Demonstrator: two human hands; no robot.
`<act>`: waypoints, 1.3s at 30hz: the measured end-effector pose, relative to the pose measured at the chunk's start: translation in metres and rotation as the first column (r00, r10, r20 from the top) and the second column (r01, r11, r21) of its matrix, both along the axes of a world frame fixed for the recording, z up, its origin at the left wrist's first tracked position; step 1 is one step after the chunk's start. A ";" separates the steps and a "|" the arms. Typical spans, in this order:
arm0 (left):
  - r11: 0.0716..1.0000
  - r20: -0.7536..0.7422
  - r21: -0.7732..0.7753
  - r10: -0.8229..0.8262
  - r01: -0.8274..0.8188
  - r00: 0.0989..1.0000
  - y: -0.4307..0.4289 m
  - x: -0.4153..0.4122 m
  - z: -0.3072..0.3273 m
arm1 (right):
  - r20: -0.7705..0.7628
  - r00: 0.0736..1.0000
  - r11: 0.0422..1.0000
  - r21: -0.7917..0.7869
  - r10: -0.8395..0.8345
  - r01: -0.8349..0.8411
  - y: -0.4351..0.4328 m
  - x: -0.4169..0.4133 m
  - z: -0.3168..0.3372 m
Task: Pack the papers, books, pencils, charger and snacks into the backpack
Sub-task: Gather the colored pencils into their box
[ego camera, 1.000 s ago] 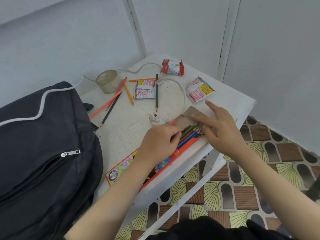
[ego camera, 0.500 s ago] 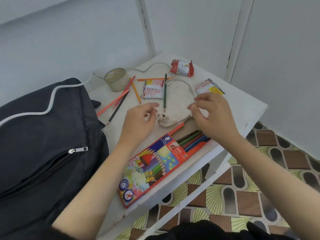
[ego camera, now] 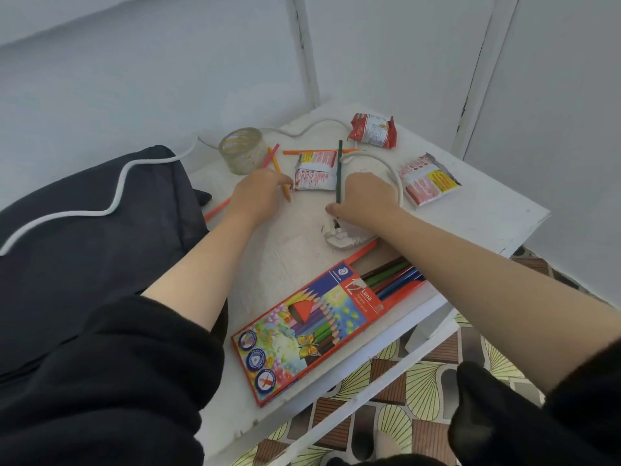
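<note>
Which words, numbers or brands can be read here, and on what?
"12": red band of the pencil box.
"Luna": same band, beside the number.
Brand name on the box's blue corner: too small to read.
Print on the snack packets: blurred, unreadable.

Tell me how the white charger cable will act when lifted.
Probably floppy: the charger cable snakes in loose curves across the table and backpack. Its long tail will likely trail and could drag the green pencil beside its loop.

Head view, downward, close over table [ego camera: 470, 230]
</note>
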State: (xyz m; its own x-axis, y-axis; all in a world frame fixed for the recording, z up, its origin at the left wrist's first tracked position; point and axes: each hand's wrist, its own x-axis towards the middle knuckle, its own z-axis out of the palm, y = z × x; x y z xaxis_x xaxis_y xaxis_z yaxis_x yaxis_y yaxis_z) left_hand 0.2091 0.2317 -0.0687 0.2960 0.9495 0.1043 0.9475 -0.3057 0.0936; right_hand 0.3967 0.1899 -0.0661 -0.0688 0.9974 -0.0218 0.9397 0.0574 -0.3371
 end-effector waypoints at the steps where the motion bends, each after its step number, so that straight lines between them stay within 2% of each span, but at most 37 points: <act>1: 1.000 -0.013 0.000 -0.003 0.003 1.000 0.001 -0.001 0.000 | -0.013 1.000 1.000 -0.009 -0.013 0.013 0.001 0.000 0.000; 4: 1.000 -0.011 0.024 -0.012 0.013 1.000 0.003 -0.003 0.000 | -0.031 0.998 0.998 0.039 -0.054 0.055 -0.003 0.002 0.004; 6: 0.996 -0.008 0.053 -0.066 0.067 0.998 0.002 -0.004 0.000 | -0.088 0.994 0.978 0.189 -0.072 0.088 -0.012 0.007 0.006; 8: 0.987 -0.036 0.095 -0.126 0.129 0.991 0.001 -0.004 -0.002 | -0.272 0.961 0.928 0.342 -0.052 0.147 -0.024 0.014 0.007; 9: 0.981 -0.056 0.117 -0.152 0.157 0.987 0.001 -0.005 -0.003 | -0.409 0.912 0.905 0.383 -0.015 0.186 -0.031 0.018 0.006; 10: 0.972 -0.074 0.141 -0.179 0.188 0.981 0.000 -0.005 -0.003 | -0.567 0.823 0.884 0.401 0.034 0.239 -0.037 0.021 0.007; 12: 0.946 -0.104 0.182 -0.252 0.267 0.962 0.000 -0.007 -0.003 | -0.836 0.540 0.861 0.343 0.098 0.376 -0.051 0.028 0.014; 14: 0.900 -0.150 0.248 -0.331 0.359 0.932 -0.001 -0.010 -0.005 | -0.953 0.279 0.836 0.245 0.116 0.491 -0.064 0.038 0.021; 15: 0.874 -0.160 0.294 -0.355 0.388 0.921 -0.002 -0.010 -0.006 | -0.974 0.194 0.823 0.203 0.116 0.530 -0.070 0.044 0.024; 17: 0.828 -0.133 0.391 -0.380 0.401 0.915 -0.006 -0.007 -0.005 | -0.988 0.123 0.799 0.144 0.089 0.584 -0.080 0.057 0.027; 20: 0.808 -0.004 0.492 -0.371 0.325 0.929 -0.013 0.003 0.004 | -0.990 0.144 0.781 0.100 0.013 0.617 -0.089 0.072 0.019; 23: 0.845 0.199 0.503 -0.318 0.181 0.927 -0.020 0.012 0.018 | -0.970 0.237 0.773 0.119 -0.042 0.623 -0.096 0.082 0.007; 26: 0.857 0.375 0.508 -0.313 0.090 0.873 -0.029 0.020 0.035 | -0.928 0.366 0.771 0.186 -0.066 0.609 -0.101 0.086 -0.002; 29: 0.838 0.489 0.544 -0.356 0.041 0.796 -0.040 0.030 0.050 | -0.876 0.479 0.768 0.268 -0.057 0.581 -0.102 0.085 -0.006; 34: 0.768 0.500 0.639 -0.463 0.050 0.732 -0.058 0.044 0.067 | -0.770 0.638 0.746 0.433 0.014 0.506 -0.103 0.082 -0.007; 39: 0.744 0.506 0.665 -0.511 0.063 0.695 -0.069 0.051 0.072 | -0.663 0.738 0.702 0.585 0.125 0.407 -0.105 0.082 0.002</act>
State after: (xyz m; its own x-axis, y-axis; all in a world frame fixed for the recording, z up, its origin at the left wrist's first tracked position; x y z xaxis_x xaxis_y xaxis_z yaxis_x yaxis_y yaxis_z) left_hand 0.2597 0.1628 0.0031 0.1907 0.5107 0.8383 0.5725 -0.7516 0.3276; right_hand 0.4790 0.0847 -0.0645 0.3433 0.7068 0.6185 0.5354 0.3938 -0.7472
